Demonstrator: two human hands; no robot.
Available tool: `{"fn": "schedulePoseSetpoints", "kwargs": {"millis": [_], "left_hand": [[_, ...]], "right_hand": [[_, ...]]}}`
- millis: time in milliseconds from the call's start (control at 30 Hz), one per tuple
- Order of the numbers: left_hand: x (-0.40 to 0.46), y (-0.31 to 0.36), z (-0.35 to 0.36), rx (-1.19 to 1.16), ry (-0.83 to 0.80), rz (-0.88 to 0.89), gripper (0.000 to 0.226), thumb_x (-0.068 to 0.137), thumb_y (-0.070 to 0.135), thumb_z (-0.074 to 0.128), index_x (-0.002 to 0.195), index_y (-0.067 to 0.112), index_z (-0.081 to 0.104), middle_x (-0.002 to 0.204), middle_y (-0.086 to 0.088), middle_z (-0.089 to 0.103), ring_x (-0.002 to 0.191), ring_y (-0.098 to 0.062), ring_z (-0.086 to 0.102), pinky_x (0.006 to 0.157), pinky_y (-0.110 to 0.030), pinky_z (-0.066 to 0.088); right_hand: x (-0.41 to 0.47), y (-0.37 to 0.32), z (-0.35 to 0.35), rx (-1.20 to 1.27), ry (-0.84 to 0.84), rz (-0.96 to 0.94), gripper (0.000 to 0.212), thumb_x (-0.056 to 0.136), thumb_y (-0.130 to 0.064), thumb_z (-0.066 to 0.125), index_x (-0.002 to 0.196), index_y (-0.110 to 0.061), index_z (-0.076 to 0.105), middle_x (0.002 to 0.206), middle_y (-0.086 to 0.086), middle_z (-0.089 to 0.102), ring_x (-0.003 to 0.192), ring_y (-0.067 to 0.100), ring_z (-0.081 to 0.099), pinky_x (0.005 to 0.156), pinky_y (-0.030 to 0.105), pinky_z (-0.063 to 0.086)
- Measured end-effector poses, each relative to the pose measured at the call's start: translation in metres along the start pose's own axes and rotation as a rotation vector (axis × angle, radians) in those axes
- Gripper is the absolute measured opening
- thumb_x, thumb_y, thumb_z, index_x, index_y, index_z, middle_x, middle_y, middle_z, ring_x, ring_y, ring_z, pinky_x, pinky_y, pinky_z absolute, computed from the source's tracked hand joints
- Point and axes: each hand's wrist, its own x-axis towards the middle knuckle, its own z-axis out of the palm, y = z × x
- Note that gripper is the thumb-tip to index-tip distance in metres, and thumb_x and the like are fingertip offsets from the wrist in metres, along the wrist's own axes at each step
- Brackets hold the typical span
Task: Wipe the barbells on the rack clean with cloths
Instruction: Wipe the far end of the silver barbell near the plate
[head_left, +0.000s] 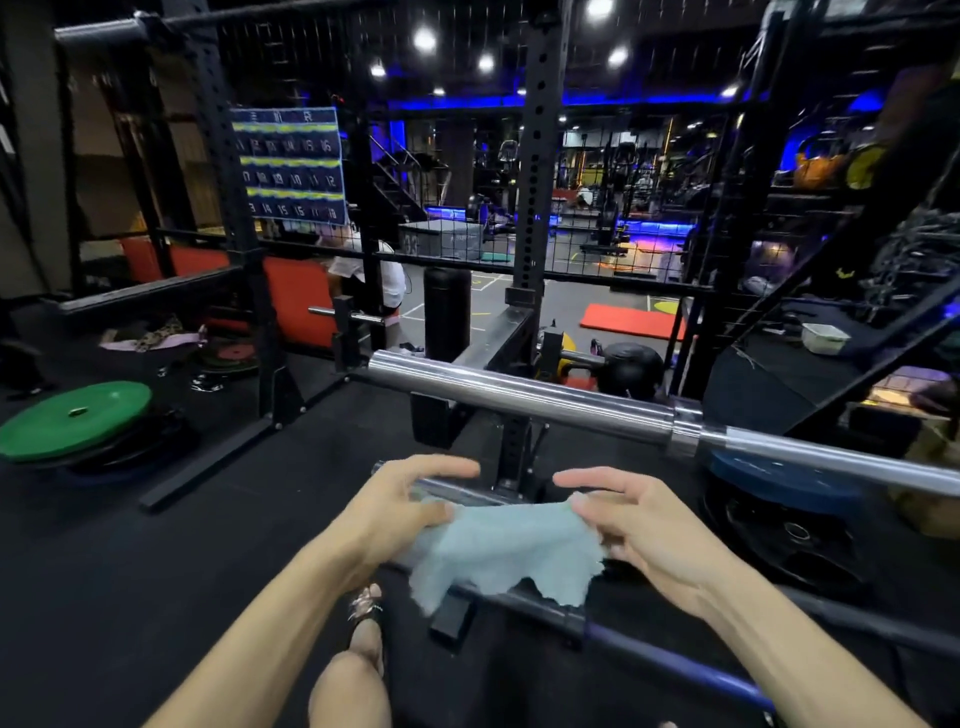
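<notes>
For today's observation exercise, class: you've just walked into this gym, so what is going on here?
A person is holding a pale cloth stretched between both hands, the left hand pinching one edge and the right hand the other. The cloth sits over a lower bar on the rack. Just beyond, a shiny barbell rests across the rack, untouched at this moment. Green and dark plates lie stacked on the floor to the left.
</notes>
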Motion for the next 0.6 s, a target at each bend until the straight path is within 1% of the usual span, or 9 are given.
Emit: {"fn": "schedulePoseSetpoints", "kwargs": {"millis": [100,167,233,300,333,433,500,533,600], "left_hand": [[0.001,0.014,-0.004,0.081,-0.17,-0.03,0.045,0.096,-0.002,0.05,0.095,0.029,0.083,0.124,0.02,0.07,0.115,-0.001,0.063,0.087,-0.023,0.051],[0.005,0.017,-0.008,0.064,-0.253,-0.022,0.033,0.099,0.007,0.053,0.101,0.025,0.081,0.122,0.015,0.072,0.12,-0.006,0.063,0.103,-0.031,0.049],[0.006,0.02,-0.009,0.073,-0.322,0.009,0.015,0.096,0.03,0.067,0.105,0.026,0.079,0.12,0.009,0.073,0.117,-0.013,0.066,0.108,-0.039,0.048],[0.009,0.019,-0.011,0.176,-0.329,0.041,0.028,0.08,0.053,0.08,0.101,0.035,0.074,0.114,0.004,0.073,0.104,-0.016,0.069,0.096,-0.04,0.053],[0.012,0.017,-0.01,0.265,-0.303,0.068,0.03,0.075,0.055,0.082,0.097,0.037,0.071,0.109,0.007,0.071,0.098,-0.01,0.068,0.091,-0.037,0.054],[0.023,0.008,-0.01,0.514,-0.223,0.232,0.02,0.087,0.052,0.074,0.089,0.033,0.068,0.113,0.021,0.061,0.111,0.001,0.054,0.1,-0.03,0.045],[0.03,0.006,-0.014,0.56,-0.247,0.251,0.022,0.096,0.051,0.063,0.085,0.033,0.067,0.125,0.027,0.055,0.125,0.005,0.039,0.106,-0.028,0.038],[0.033,0.007,-0.017,0.543,-0.281,0.259,0.023,0.099,0.049,0.06,0.083,0.033,0.067,0.125,0.026,0.056,0.125,0.006,0.039,0.105,-0.028,0.039],[0.038,0.01,-0.015,0.421,-0.373,0.282,0.025,0.103,0.041,0.058,0.083,0.028,0.067,0.101,0.016,0.065,0.099,0.002,0.056,0.089,-0.032,0.048]], "right_hand": [[0.005,-0.014,0.007,-0.149,0.07,-0.095,0.025,0.099,-0.012,0.062,0.099,-0.028,0.081,0.095,0.004,0.077,0.088,0.022,0.068,0.085,0.036,0.052],[0.008,-0.025,0.006,-0.187,0.055,-0.158,0.025,0.098,-0.012,0.064,0.104,-0.031,0.08,0.102,0.002,0.077,0.1,0.024,0.07,0.095,0.039,0.053],[0.01,-0.035,0.005,-0.26,0.006,-0.202,0.028,0.093,-0.01,0.07,0.109,-0.032,0.078,0.106,-0.002,0.077,0.103,0.019,0.071,0.097,0.036,0.054],[0.014,-0.04,0.004,-0.47,0.019,-0.23,0.03,0.09,-0.013,0.073,0.11,-0.035,0.075,0.103,-0.008,0.077,0.096,0.008,0.072,0.09,0.027,0.057],[0.018,-0.04,0.002,-0.631,0.044,-0.244,0.029,0.09,-0.017,0.073,0.11,-0.038,0.074,0.102,-0.012,0.075,0.092,0.003,0.07,0.085,0.022,0.056],[0.025,-0.035,-0.003,-0.898,0.07,-0.245,0.013,0.091,-0.03,0.068,0.098,-0.04,0.072,0.098,-0.021,0.07,0.086,-0.007,0.062,0.073,0.014,0.047],[0.03,-0.031,-0.01,-0.859,0.089,-0.232,0.006,0.093,-0.038,0.066,0.089,-0.037,0.071,0.096,-0.018,0.068,0.084,-0.004,0.061,0.079,0.023,0.049],[0.03,-0.029,-0.014,-0.83,0.086,-0.225,0.01,0.094,-0.042,0.064,0.089,-0.036,0.07,0.098,-0.016,0.067,0.087,-0.003,0.061,0.083,0.027,0.05],[0.031,-0.029,-0.017,-0.692,0.067,-0.216,0.024,0.096,-0.05,0.058,0.09,-0.029,0.069,0.096,-0.008,0.071,0.089,0.011,0.066,0.088,0.041,0.055]]}}
